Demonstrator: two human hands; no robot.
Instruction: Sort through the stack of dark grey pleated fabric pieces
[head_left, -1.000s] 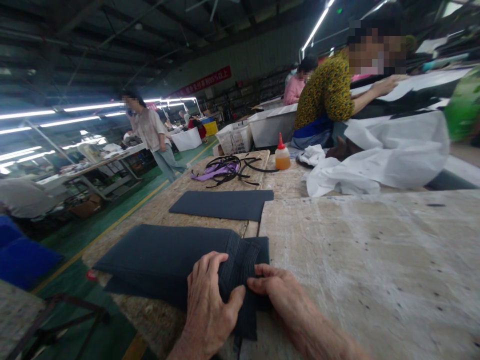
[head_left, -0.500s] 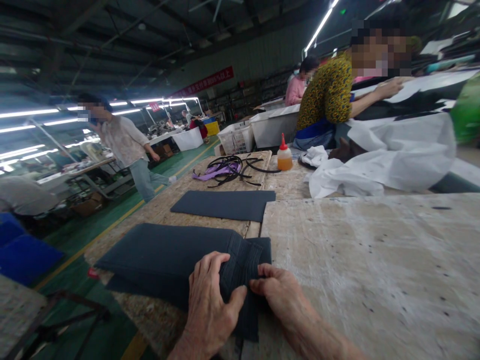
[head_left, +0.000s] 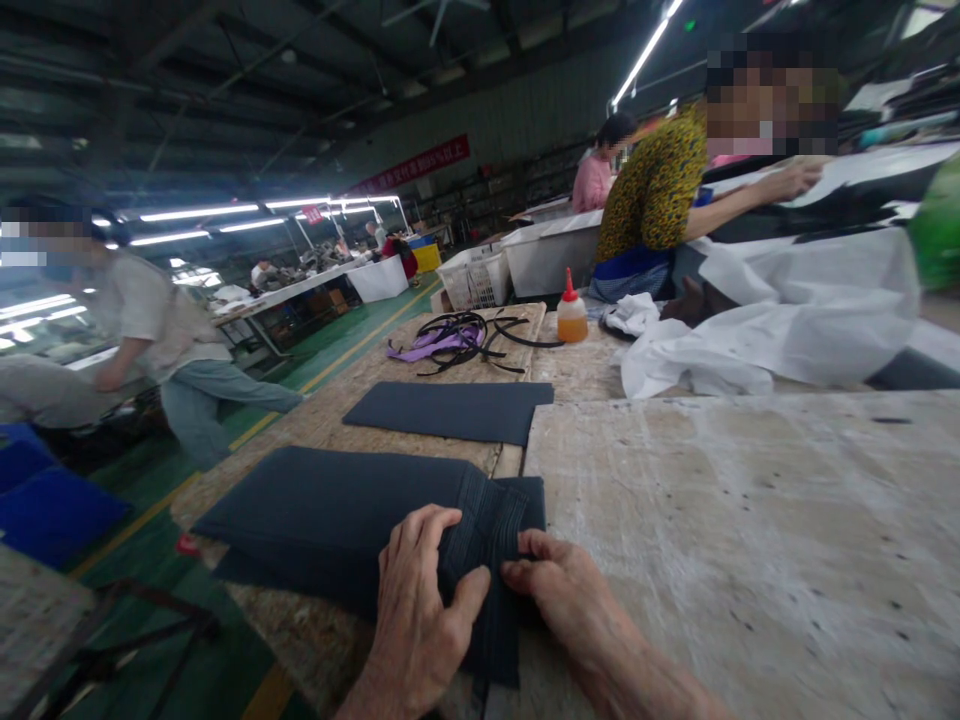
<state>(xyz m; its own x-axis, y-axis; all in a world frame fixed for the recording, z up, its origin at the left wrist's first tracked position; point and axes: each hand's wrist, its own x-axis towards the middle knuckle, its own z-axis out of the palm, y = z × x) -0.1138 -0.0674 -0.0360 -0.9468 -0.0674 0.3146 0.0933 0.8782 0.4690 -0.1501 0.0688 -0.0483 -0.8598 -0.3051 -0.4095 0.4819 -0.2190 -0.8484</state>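
Note:
A stack of dark blue-grey sheets [head_left: 315,510] lies on the near left of the wooden table, its right edges fanned into thin steps. My left hand [head_left: 427,600] rests on the stack with fingers spread and thumb apart, near the fanned part. At the stepped right edges, my right hand [head_left: 559,590] has thumb and forefinger pinched together at the sheet edges; how many layers it grips is hidden. Behind the stack, a separate dark piece [head_left: 450,411] lies flat.
Black and purple strips [head_left: 450,340] lie at the table's back beside a red-capped bottle [head_left: 571,312]. White cloth [head_left: 765,310] covers the back right. A co-worker in a yellow patterned top [head_left: 652,180] works there. Another person [head_left: 165,310] is in the left aisle.
The person in the aisle has moved left and nearer. My hands and the stack have hardly moved, with my left thumb shifted slightly left.

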